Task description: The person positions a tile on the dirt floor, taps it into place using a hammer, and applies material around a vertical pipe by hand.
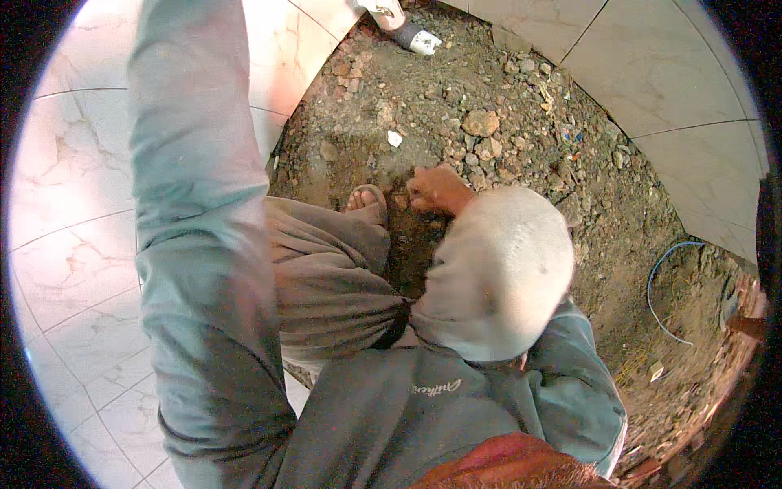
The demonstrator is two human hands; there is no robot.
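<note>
My right hand reaches past my raised right knee down to the dirt. Its fingers are curled in against the loose soil, and whatever may be inside them is hidden. Close to its left is my sandalled foot. My left arm, in a grey-green sleeve, stretches straight up across the left side and leaves the picture at the top, so the left hand is out of sight.
Rubble and stones cover the dug ground, with a larger stone and a white scrap ahead. A white pipe end juts in at the top. Marbled tiles border the pit; a thin blue-white wire curves at right.
</note>
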